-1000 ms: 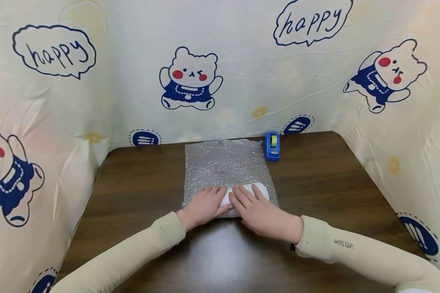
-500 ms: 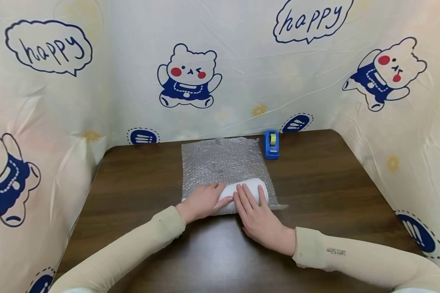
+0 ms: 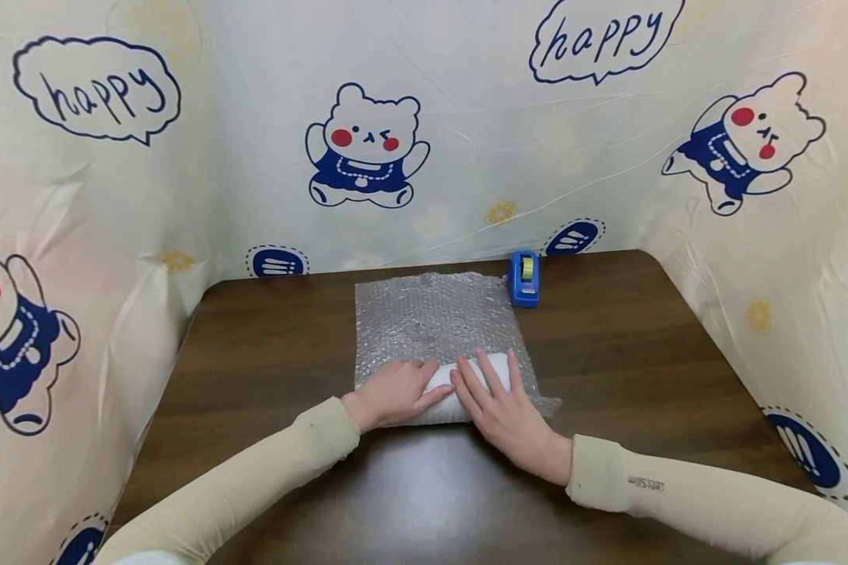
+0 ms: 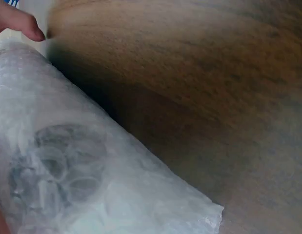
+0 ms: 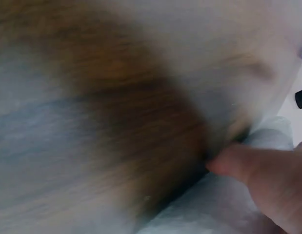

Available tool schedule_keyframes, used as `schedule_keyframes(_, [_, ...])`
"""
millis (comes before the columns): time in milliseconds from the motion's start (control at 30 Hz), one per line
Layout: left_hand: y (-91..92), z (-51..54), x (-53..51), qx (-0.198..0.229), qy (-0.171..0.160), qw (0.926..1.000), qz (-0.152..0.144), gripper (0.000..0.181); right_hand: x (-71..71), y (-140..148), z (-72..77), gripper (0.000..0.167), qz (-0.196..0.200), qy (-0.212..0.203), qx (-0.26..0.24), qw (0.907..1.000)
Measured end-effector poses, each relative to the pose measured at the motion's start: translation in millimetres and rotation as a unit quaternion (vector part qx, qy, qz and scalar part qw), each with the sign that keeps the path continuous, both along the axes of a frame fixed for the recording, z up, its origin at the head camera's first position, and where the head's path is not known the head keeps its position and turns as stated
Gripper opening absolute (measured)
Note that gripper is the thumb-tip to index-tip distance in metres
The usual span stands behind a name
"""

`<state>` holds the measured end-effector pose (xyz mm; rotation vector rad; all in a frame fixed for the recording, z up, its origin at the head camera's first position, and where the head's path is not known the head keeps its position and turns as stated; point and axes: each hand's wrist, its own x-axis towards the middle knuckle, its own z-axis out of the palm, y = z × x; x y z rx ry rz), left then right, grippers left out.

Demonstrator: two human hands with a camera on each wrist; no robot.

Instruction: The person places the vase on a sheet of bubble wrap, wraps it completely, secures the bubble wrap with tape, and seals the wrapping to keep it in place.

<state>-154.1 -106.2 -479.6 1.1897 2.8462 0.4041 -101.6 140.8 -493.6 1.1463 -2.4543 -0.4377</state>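
A sheet of bubble wrap (image 3: 431, 314) lies on the table, its near end folded over a white cylinder (image 3: 440, 379). My left hand (image 3: 394, 392) grips the cylinder's left part, fingers over the top and thumb stretched along it. Spread, fairly straight fingers of my right hand (image 3: 509, 416) rest across the right part. In the left wrist view the bubble wrap (image 4: 92, 107) covers the roll, and a dark round pattern shows through it. The right wrist view is blurred; my right thumb (image 5: 233, 161) touches the wrapped near side. Most of the cylinder is hidden by hands and wrap.
A blue tape dispenser (image 3: 525, 280) with yellowish tape stands at the back, beside the wrap's far right corner. The brown wooden table (image 3: 268, 337) is enclosed by a printed cloth (image 3: 452, 180) at the back and sides.
The cylinder rolled slightly away, then back towards me. My right fingers have swung to point further forward and reach over it. A wrap corner now sticks out at the right.
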Motion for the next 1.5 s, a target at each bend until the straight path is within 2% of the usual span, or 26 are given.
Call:
schedule_keyframes(167, [0.0,1.0,-0.2,0.008,-0.004,0.9999,0.005,0.041,-6.2,0,-3.5,0.045,0.003,0.033,-0.004,0.9995])
schedule_keyframes(367, [0.6,-0.8,-0.4,0.018,0.007,0.9998,0.001,0.031,-9.7,0,-6.0,0.046,0.022,0.08,-0.029,0.9961])
schedule_keyframes(567, [1.8,-0.2,1.4,0.028,-0.014,0.9991,0.028,0.035,-10.6,-1,-2.4,0.068,0.031,0.066,-0.047,0.9963])
schedule_keyframes(633, [2.1,-0.4,1.5,0.032,0.003,0.9986,0.042,0.04,-11.7,-1,0.3,0.072,0.031,0.046,-0.051,0.9972])
schedule_keyframes(700, [2.4,-0.3,1.3,0.032,0.052,0.9968,0.052,0.042,-13.6,-1,3.3,0.075,0.029,0.024,-0.055,0.9978])
schedule_keyframes(767, [2.3,-0.7,0.7,0.022,0.13,0.9897,0.056,0.045,-16.0,-1,6.3,0.078,0.028,0.001,-0.059,0.9979])
schedule_keyframes(800, [2.3,-1.1,0.4,0.017,0.174,0.9831,0.054,0.048,-17.1,-1,7.6,0.079,0.028,-0.009,-0.061,0.9977])
schedule_keyframes(900, [1.3,-2.7,0.0,0.014,0.296,0.9547,0.029,0.049,-20.5,-1,10.3,0.078,0.029,-0.028,-0.062,0.9972])
schedule_keyframes(1000, [-0.6,-4.6,0.6,0.026,0.373,0.9274,-0.022,0.04,-24.0,-2,12.8,0.078,0.03,-0.046,-0.062,0.9965])
schedule_keyframes(1067, [-2.5,-4.8,1.9,0.033,0.393,0.9171,-0.056,0.029,-26.2,-3,14.5,0.08,0.029,-0.06,-0.061,0.9959])
schedule_keyframes(1133, [-4.0,-3.9,3.7,0.037,0.396,0.9141,-0.079,0.021,-28.6,-3,16.2,0.083,0.028,-0.076,-0.06,0.9949])
schedule_keyframes(1200, [-4.8,-2.5,5.5,0.04,0.396,0.9133,-0.088,0.02,-30.8,-3,18.1,0.086,0.031,-0.09,-0.059,0.9938])
schedule_keyframes(1300, [-3.1,2.3,9.6,0.038,0.406,0.9099,-0.078,0.024,-35.0,-4,21.5,0.09,0.036,-0.107,-0.061,0.9918])
schedule_keyframes(1433, [2.1,7.0,19.5,-0.001,0.439,0.8973,-0.046,0.04,-42.9,-3,27.6,0.097,0.036,-0.135,-0.07,0.9877])
schedule_keyframes(1500, [4.5,5.6,27.1,-0.031,0.436,0.899,-0.025,0.047,-47.5,-3,30.2,0.099,0.035,-0.154,-0.074,0.9847])
